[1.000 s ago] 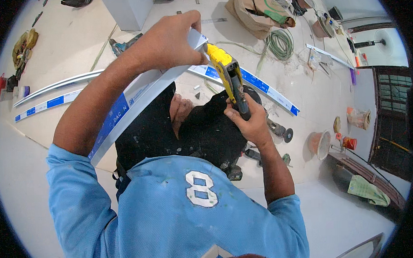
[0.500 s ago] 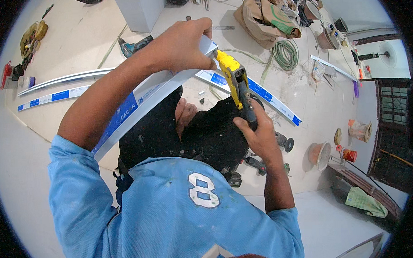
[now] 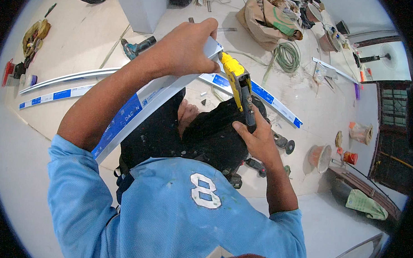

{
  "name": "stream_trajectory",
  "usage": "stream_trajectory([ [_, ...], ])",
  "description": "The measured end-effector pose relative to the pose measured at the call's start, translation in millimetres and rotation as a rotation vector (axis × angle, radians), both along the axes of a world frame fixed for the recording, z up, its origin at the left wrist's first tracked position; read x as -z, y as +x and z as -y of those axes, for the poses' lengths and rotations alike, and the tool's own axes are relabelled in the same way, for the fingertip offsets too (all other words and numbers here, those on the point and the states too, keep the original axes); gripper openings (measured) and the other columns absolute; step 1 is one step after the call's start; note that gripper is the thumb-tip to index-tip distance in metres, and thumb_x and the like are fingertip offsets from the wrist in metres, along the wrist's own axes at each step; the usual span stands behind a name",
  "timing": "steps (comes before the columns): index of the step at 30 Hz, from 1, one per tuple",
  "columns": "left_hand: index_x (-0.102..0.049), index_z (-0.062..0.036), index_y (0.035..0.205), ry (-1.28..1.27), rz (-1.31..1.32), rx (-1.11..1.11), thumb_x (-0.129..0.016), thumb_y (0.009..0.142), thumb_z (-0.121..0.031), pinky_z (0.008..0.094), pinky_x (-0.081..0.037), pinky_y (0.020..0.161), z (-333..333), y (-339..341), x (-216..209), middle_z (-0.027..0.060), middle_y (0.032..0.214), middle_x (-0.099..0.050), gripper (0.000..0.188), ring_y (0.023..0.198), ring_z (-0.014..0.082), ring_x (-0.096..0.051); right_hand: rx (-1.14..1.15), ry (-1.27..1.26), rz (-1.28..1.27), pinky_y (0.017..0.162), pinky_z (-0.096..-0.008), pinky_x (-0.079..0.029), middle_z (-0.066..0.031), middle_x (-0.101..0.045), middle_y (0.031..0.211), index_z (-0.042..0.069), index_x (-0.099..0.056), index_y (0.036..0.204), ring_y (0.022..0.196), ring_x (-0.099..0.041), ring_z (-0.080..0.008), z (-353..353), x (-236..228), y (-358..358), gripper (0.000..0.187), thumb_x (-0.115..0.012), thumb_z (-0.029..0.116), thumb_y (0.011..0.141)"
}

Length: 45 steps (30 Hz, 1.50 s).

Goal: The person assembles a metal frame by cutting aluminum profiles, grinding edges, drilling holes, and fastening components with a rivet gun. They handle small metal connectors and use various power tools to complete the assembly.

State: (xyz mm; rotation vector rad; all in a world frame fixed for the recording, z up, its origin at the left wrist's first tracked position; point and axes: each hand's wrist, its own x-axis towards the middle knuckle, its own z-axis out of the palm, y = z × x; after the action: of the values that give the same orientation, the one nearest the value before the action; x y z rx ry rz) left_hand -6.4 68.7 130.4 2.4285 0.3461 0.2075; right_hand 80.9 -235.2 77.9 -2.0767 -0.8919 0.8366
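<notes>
My left hand is closed around the upper end of a long white channel profile with blue printed film. The profile slants down under my left forearm toward my left side. In my right hand is a yellow and dark grey hand tool, gripped by its grey handle. The tool's yellow head meets the end of the profile beside my left fingers; its tip is partly hidden there. Beyond the tool, another blue-and-white profile lies on the floor.
Two more profiles lie at the left. A cordless drill rests near a white pillar. A coiled hose and a stuffed paper sack are ahead. An angle grinder and a bucket stand right.
The view has shifted slightly. Both hands, the profile and the tool keep nearly the same positions, with the tool still at the profile's end.
</notes>
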Motion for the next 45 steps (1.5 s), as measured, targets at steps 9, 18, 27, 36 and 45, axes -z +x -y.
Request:
stream_trajectory([
  [9,-0.049,-0.0078,0.129,0.008,-0.015,0.026,-0.094,0.073,-0.024,0.0526,-0.056,0.092,14.8,-15.6,-1.4,0.0284,0.108,-0.07,0.073,0.104,0.046,-0.073,0.086,0.212,0.08,0.063,-0.032,-0.048,-0.0052,-0.058,0.072,0.002,-0.065,0.098,0.067,-0.05,-0.0122,-17.2,45.3,-0.5,0.035,-0.088,0.028,0.094],
  [18,-0.048,-0.0064,0.129,-0.018,-0.094,-0.022,-0.089,0.073,-0.017,0.0531,-0.056,0.093,9.2,-9.7,2.5,0.0284,0.109,-0.07,0.071,0.103,0.0467,-0.073,0.02,0.141,0.512,0.076,-0.0473,-0.054,-0.0192,-0.069,0.094,0.001,-0.068,0.12,0.085,-0.07,-0.0342,-11.2,24.7,-0.7,0.04,-0.086,0.025,0.094],
  [27,-0.048,-0.0077,0.128,-0.018,-0.079,-0.01,-0.089,0.073,-0.015,0.0529,-0.057,0.092,9.5,-10.8,3.2,0.0287,0.105,-0.072,0.068,0.1,0.0467,-0.074,0.031,-0.363,0.167,0.102,-0.0502,-0.054,-0.0286,-0.069,0.128,-0.003,-0.034,0.165,0.117,-0.07,-0.0459,13.0,-105.5,-17.4,0.088,-0.08,0.029,0.097],
  [36,-0.047,-0.0074,0.128,-0.006,-0.028,0.0,-0.089,0.073,-0.014,0.0541,-0.058,0.093,10.9,-15.6,3.7,0.0311,0.106,-0.071,0.069,0.102,0.0485,-0.074,-0.013,-0.193,0.305,0.105,-0.0484,-0.052,-0.0281,-0.062,0.13,-0.003,-0.029,0.167,0.125,-0.063,-0.0426,5.0,-51.4,-16.3,0.089,-0.077,0.027,0.1],
  [45,-0.047,-0.0064,0.129,0.018,-0.037,-0.034,-0.09,0.073,-0.015,0.0531,-0.057,0.091,11.7,-13.3,5.0,0.0292,0.106,-0.071,0.071,0.101,0.0484,-0.073,-0.09,0.035,-0.05,0.114,-0.0461,-0.046,-0.021,-0.066,0.138,0.003,-0.051,0.156,0.131,-0.063,-0.0336,-0.8,-8.1,5.3,0.077,-0.084,0.033,0.093],
])
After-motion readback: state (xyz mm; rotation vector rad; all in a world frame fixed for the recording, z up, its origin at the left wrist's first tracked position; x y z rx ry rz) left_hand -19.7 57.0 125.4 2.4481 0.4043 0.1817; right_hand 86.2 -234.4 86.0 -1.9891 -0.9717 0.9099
